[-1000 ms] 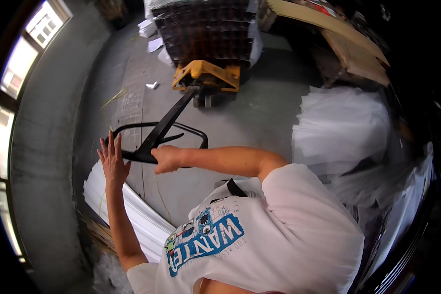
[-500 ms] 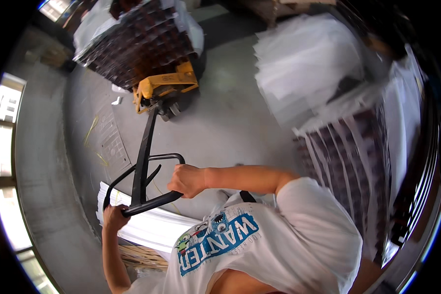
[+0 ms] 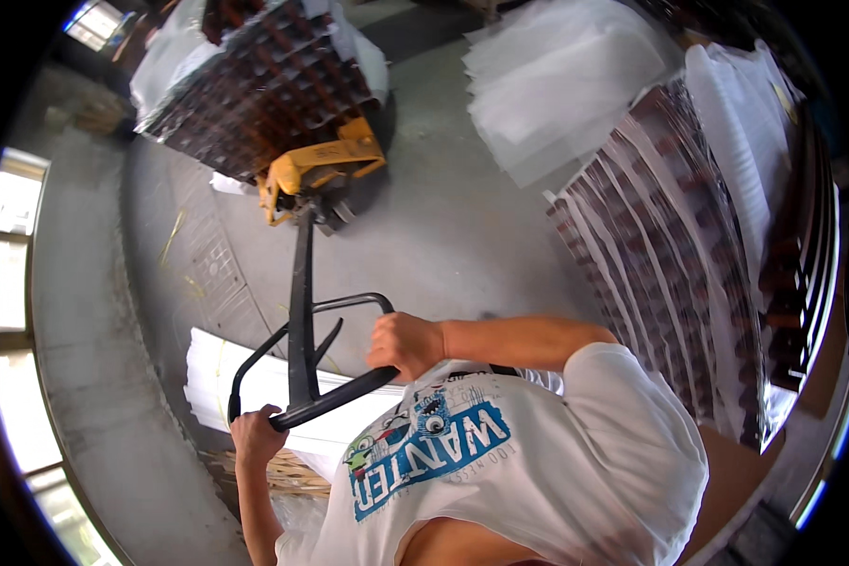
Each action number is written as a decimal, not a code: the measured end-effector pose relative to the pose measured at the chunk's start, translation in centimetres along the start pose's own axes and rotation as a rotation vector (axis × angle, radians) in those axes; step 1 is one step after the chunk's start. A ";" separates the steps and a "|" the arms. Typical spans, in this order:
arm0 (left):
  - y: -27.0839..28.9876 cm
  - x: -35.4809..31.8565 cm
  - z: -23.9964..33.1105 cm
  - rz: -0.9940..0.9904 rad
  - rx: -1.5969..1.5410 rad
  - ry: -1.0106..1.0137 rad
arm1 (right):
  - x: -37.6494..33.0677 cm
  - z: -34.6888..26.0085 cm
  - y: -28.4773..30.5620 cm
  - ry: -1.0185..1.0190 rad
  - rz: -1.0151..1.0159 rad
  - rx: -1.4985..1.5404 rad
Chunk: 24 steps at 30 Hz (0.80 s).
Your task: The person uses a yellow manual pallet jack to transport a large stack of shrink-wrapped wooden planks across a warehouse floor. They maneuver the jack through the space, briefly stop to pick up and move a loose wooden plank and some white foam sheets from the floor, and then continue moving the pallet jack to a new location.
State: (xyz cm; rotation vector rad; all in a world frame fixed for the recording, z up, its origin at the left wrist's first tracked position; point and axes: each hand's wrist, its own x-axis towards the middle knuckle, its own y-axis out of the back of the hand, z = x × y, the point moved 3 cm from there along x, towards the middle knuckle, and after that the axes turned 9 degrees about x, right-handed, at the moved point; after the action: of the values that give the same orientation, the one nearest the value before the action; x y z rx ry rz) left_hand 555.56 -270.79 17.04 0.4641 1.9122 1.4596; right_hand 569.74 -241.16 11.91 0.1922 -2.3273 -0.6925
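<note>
A black loop handle (image 3: 302,377) on a long black tiller rises from a yellow pallet jack (image 3: 321,170) on the concrete floor. My left hand (image 3: 255,429) is closed around the loop's lower left end. Gripping the right side of the same loop is my right hand (image 3: 406,344), its forearm running off to the right. The jack's forks sit under a wrapped load of stacked dark trays (image 3: 264,85). My white printed T-shirt (image 3: 538,453) fills the lower middle of the head view.
A tall row of dark tray stacks (image 3: 670,245) stands close on the right. Piles of white sheets (image 3: 566,85) lie at the upper right. A low stack of white sheets (image 3: 226,377) on a wooden pallet lies beside my left hand. Windows (image 3: 9,236) line the left wall.
My left hand, open and raised beside the handle a second ago, has closed on the loop. The view has swung round and the tray stacks on the right have come into sight.
</note>
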 end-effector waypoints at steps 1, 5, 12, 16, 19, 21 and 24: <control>1.4 0.0 -0.4 0.066 0.024 -0.009 | 0.9 -0.2 0.5 0.003 0.005 0.041; 6.5 -0.8 -2.3 0.379 0.038 0.049 | 5.8 -1.5 4.0 0.021 0.050 0.085; 18.8 4.9 -7.7 0.762 -0.070 0.244 | 18.3 0.6 13.4 0.165 0.311 0.082; 25.3 9.9 -10.1 0.754 -0.110 0.319 | 23.7 3.3 18.3 0.159 0.465 0.048; 29.3 12.8 -11.3 0.785 -0.122 0.324 | 26.9 5.7 21.9 0.188 0.547 0.033; 31.4 14.8 -12.9 0.812 -0.144 0.339 | 29.1 6.9 24.7 0.218 0.608 0.034; 34.2 19.1 -13.9 0.856 -0.176 0.305 | 32.0 9.6 28.1 0.189 0.686 0.030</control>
State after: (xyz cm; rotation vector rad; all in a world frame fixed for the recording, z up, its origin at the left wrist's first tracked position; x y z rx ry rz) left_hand 528.35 -257.78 45.58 1.1190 1.8647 2.3255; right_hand 540.82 -223.46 39.41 -0.4894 -2.0288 -0.2760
